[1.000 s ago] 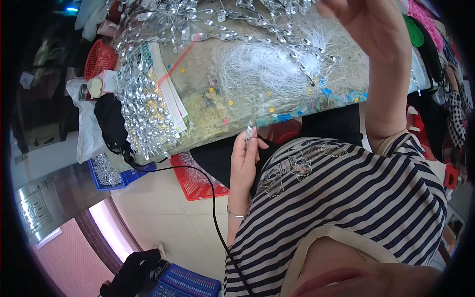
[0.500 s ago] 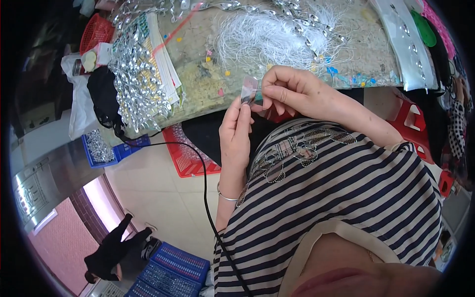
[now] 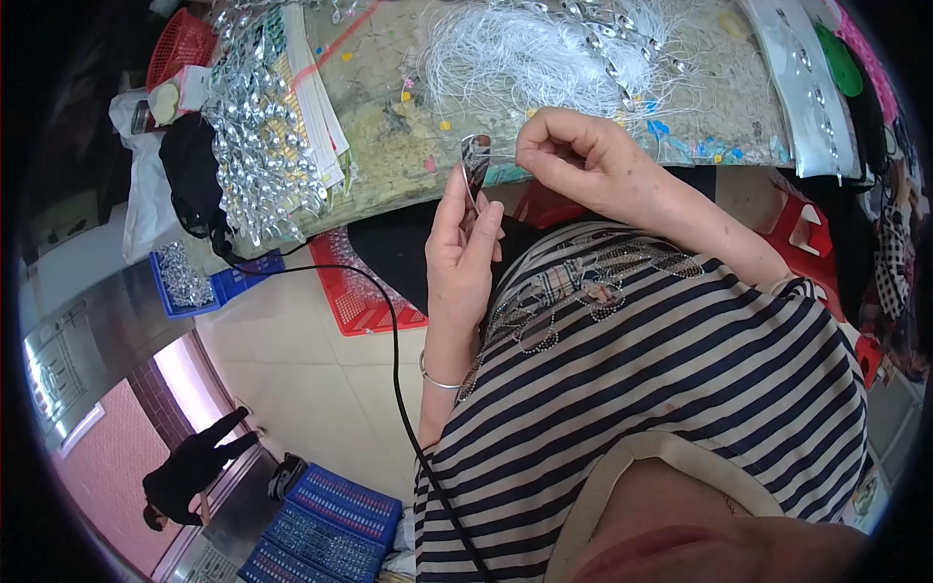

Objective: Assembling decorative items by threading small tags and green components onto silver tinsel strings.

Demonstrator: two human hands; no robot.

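My left hand (image 3: 466, 238) holds a small, shiny silver strip (image 3: 475, 160) upright between thumb and fingers, just in front of the table edge. Close to its right, my right hand (image 3: 578, 160) is closed in a pinch. A fine thread appears to run from those fingertips to the strip, though it is faint. Beyond both hands, a tangled heap of white threads (image 3: 505, 58) lies on the stained table (image 3: 389, 165). Strands of mirror-like silver pieces (image 3: 622, 44) cross the heap.
Bundled silver bead strands (image 3: 262, 146) hang over the table's left end beside paper strips (image 3: 313, 92). Clear plastic (image 3: 802, 87) lies at right. Below are a red basket (image 3: 355, 301), blue trays (image 3: 326, 520) and a black cable (image 3: 397, 360). A person in black (image 3: 194, 471) is at lower left.
The strip has turned in my left hand and shows a mirrored face. My left thumb sits lower on it. My right fingers have drawn slightly away. The person in black has shifted left.
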